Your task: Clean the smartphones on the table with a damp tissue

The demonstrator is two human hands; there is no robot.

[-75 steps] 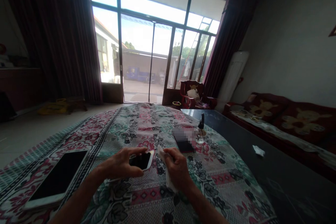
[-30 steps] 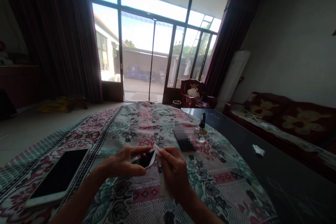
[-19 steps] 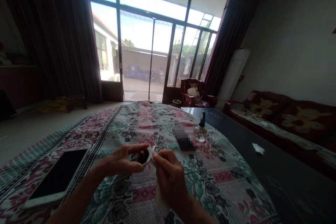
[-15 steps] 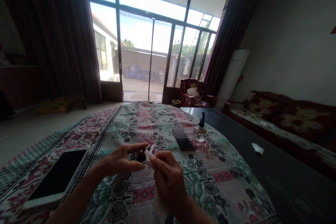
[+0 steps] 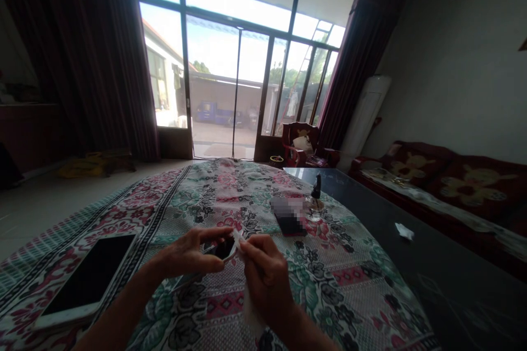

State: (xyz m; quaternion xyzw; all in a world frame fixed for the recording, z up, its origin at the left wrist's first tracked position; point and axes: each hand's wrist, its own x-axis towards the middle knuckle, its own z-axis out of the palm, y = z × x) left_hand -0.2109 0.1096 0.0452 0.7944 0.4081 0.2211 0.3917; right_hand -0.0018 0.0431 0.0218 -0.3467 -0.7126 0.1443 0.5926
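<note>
While daylight pours through the glazed doors (image 5: 214,66) at the far end of the room, the action sits close in, over a floral bedspread (image 5: 193,203) stretching away from the person. A red sofa (image 5: 453,186) lines the right wall, and a dark glass-topped table (image 5: 370,230) runs beside the bedspread on the right, with a scrap of white paper (image 5: 404,231) on it. On the bedspread, a large white smartphone (image 5: 86,279) lies screen up at near left, and a dark object (image 5: 288,225), partly pixelated, lies farther off toward the right, by a small glass bottle (image 5: 316,203).

Between them, just above the bedspread, the left hand (image 5: 185,255) holds a white-edged smartphone (image 5: 225,248) in a narrow pinch, with thumb and fingers on its edges; the hand hides most of it. The right hand (image 5: 265,279) pinches a white tissue (image 5: 251,301) tightly, its tip touching the phone while the rest hangs down.

With so slight a hold, firm pressure from the tissue could twist the phone out of the left hand's pinch. A drop would probably land on soft cloth, though a slide right could reach the hard glass. The thin tissue might also tear or shed fibres on the phone.
</note>
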